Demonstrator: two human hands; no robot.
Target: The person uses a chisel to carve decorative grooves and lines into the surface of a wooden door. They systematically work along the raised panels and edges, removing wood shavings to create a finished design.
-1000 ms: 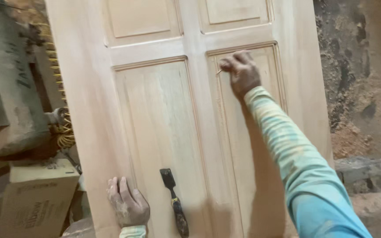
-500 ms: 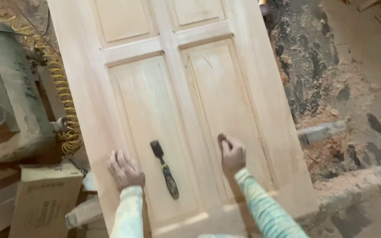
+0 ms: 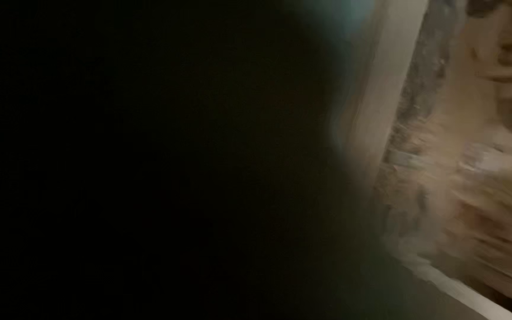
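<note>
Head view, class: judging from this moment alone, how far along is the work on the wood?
Progress cannot be judged. A dark shape close to the camera fills most of the view. Only a pale wooden edge and blurred dusty ground show. Neither hand is in view, nor any tool.

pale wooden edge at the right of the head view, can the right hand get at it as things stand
Cannot say, leaning no. A large dark shape blocks most of the view, neither hand shows, and only a blurred pale wooden edge beside smeared rubble-like ground is visible.
</note>
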